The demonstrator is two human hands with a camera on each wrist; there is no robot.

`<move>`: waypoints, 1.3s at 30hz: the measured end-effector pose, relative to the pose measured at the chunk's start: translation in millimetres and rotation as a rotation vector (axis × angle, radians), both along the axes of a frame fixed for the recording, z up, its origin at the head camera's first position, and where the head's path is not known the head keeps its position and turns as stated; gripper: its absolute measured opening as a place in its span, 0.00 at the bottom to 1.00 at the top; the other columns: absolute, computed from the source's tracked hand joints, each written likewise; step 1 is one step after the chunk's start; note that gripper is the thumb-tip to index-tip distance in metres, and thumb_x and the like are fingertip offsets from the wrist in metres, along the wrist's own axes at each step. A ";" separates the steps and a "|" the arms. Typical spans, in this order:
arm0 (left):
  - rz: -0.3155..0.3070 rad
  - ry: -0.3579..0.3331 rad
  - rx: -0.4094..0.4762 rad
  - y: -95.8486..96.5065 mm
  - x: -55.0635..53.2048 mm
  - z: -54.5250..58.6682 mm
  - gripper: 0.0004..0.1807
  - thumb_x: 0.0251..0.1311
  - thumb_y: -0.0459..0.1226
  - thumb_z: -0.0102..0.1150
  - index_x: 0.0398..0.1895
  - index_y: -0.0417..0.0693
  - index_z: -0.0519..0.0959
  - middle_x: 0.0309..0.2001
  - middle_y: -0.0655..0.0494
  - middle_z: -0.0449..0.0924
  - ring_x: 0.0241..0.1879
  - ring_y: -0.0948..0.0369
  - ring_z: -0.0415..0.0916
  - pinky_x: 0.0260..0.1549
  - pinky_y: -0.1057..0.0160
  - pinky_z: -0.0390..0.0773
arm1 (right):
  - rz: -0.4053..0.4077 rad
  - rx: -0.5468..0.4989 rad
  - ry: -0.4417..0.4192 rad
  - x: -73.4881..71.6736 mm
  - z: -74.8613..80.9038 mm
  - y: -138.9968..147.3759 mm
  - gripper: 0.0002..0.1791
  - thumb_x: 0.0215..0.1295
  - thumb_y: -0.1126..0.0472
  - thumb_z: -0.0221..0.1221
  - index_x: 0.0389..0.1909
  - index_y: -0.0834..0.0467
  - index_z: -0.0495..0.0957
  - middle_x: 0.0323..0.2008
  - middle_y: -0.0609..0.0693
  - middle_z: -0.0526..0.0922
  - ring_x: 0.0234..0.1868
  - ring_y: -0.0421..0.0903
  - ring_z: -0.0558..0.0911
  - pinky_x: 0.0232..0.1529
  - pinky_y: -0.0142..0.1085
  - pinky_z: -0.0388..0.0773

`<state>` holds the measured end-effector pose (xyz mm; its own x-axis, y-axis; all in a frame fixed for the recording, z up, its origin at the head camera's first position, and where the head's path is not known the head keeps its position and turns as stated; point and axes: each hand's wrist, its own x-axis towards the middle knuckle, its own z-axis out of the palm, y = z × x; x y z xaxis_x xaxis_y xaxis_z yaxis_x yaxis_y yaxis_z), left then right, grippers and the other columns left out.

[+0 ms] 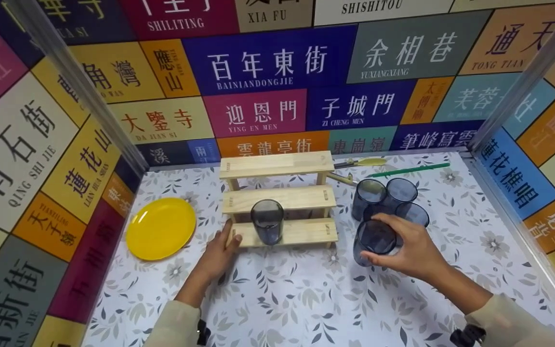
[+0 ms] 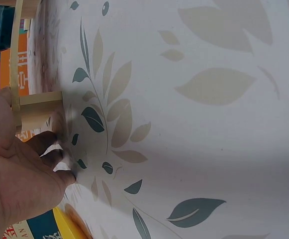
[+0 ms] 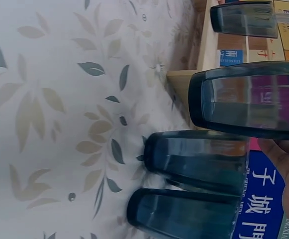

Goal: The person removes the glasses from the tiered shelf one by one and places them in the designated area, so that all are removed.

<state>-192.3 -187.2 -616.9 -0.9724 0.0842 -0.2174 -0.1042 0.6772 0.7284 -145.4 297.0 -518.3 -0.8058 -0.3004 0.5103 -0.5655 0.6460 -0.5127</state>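
Note:
A three-tier wooden step rack (image 1: 301,232) stands in the middle of the table. My left hand (image 1: 218,250) holds the left end of its lowest step, thumb at the front edge. A dark, blue-tinted drinking glass (image 1: 268,224) stands upright on that step. My right hand (image 1: 410,246) grips another such glass (image 1: 376,238) near the rim between thumb and fingers. In the right wrist view this held glass (image 3: 243,102) is raised off the table, its base free. Several matching glasses (image 1: 401,190) stand grouped just behind it.
A yellow plate (image 1: 161,229) lies left of the rack. Behind the glasses are a green stick (image 1: 410,169) and a yellow-ended utensil (image 1: 369,162). Sign-covered walls (image 1: 268,62) enclose the flower-patterned tabletop (image 1: 282,299) at the back and sides.

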 end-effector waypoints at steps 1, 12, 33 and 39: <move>0.003 -0.006 0.000 0.1 -0.1 0.2 0.42 0.87 0.61 0.43 0.93 0.57 0.47 0.88 0.31 0.52 0.89 0.33 0.45 0.84 0.27 0.50 | -0.004 0.004 -0.002 1.6 -2.1 1.1 0.47 0.42 0.53 0.90 0.68 0.52 0.85 0.60 0.52 0.91 0.56 0.55 0.92 0.56 0.15 0.75; 0.009 -0.018 0.005 1.8 1.4 2.3 0.41 0.87 0.61 0.42 0.93 0.58 0.47 0.88 0.31 0.51 0.89 0.34 0.44 0.84 0.28 0.49 | -0.019 0.041 0.043 15.8 -27.6 12.5 0.48 0.39 0.52 0.91 0.67 0.58 0.85 0.59 0.52 0.91 0.56 0.56 0.92 0.61 0.14 0.73; -0.004 0.011 -0.009 1.4 3.8 1.7 0.40 0.88 0.59 0.41 0.93 0.57 0.48 0.88 0.32 0.54 0.89 0.32 0.45 0.84 0.26 0.49 | -0.105 -0.003 -0.061 24.7 -57.3 25.6 0.49 0.39 0.54 0.92 0.66 0.61 0.83 0.58 0.52 0.91 0.53 0.48 0.91 0.48 0.16 0.80; -0.004 0.018 -0.015 0.9 3.3 2.1 0.40 0.88 0.59 0.41 0.93 0.56 0.48 0.87 0.30 0.54 0.88 0.31 0.46 0.83 0.25 0.50 | -0.123 -0.069 -0.146 25.5 -59.1 26.4 0.50 0.42 0.57 0.92 0.65 0.63 0.75 0.54 0.53 0.92 0.57 0.38 0.89 0.51 0.15 0.80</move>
<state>-189.1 -186.2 -614.8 -0.9759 0.0851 -0.2011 -0.0882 0.6887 0.7197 -119.9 323.3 -577.4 -0.9013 -0.1638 0.4010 -0.4008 0.6662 -0.6289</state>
